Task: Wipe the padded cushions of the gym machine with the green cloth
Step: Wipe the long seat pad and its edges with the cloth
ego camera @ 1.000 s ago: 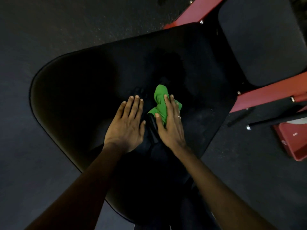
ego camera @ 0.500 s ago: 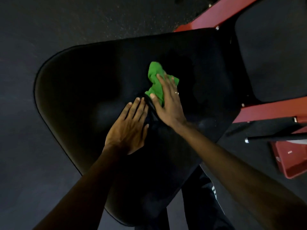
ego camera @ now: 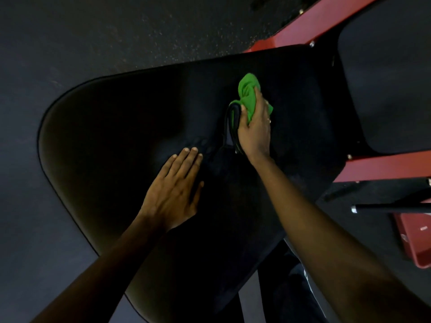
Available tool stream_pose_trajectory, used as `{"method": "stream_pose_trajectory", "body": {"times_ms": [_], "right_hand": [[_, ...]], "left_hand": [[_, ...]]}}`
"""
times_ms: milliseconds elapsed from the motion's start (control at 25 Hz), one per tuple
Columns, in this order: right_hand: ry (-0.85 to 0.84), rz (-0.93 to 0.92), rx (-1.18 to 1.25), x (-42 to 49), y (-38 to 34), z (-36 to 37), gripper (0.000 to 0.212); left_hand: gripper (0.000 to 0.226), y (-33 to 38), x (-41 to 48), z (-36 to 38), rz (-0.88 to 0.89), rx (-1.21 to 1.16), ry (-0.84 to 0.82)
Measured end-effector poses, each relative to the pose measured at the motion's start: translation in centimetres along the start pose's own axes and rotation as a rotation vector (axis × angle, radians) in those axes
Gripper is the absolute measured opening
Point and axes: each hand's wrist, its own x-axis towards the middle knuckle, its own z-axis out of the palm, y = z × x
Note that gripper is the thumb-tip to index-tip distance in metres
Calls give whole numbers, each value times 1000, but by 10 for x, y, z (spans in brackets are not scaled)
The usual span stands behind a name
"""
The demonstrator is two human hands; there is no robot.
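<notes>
A large black padded cushion [ego camera: 116,136] of the gym machine fills the middle of the view. The bunched green cloth [ego camera: 248,94] lies on its far right part. My right hand [ego camera: 255,127] presses down on the cloth with the fingers laid over it, and the cloth sticks out beyond the fingertips. My left hand [ego camera: 175,185] rests flat on the cushion, nearer to me and left of the right hand, fingers straight and together. It holds nothing.
A second black cushion [ego camera: 384,78] sits at the upper right, between red frame bars [ego camera: 384,167]. A black rod [ego camera: 391,207] and a red part [ego camera: 415,243] are at the right edge. Dark speckled floor surrounds the machine. My legs [ego camera: 291,290] stand below the cushion.
My right hand has pushed the green cloth away from me and to the right across the cushion. My left hand has stayed flat in about the same place.
</notes>
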Motion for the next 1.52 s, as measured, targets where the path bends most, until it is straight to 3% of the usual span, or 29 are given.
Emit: {"method": "stream_pose_trajectory", "body": {"times_ms": [120,280,440,720,920,1120,1280,1440,1520], "right_hand": [[-119,-30,22,-79,7,-16,60],[-318,-255,-58,-180,1,-34,76],[-239,-277,-92,-144,-3,-18,65],[-105,37,35,-95,-33,1,64],[-204,-119,-76,-175,-43,-8,71],[-101,57,-53,-83,-39,9,65],[9,223,-41,33,-48,20,75],[-81,110,-101,39,-75,27,85],[-72,29,-101,33,-62,27,76]], "left_hand": [[60,3,32,-6,-39,-50,107],[60,-29,80,-16,-101,69,120],[63,-47,84,-10,-87,183,48],[64,-44,86,-12,-111,192,32],[61,-44,87,-18,-115,151,22],[63,-45,87,-18,-119,148,-4],[64,-44,88,-19,-112,149,-15],[70,-45,88,-21,-102,173,-39],[71,-45,88,-21,-98,191,-45]]}}
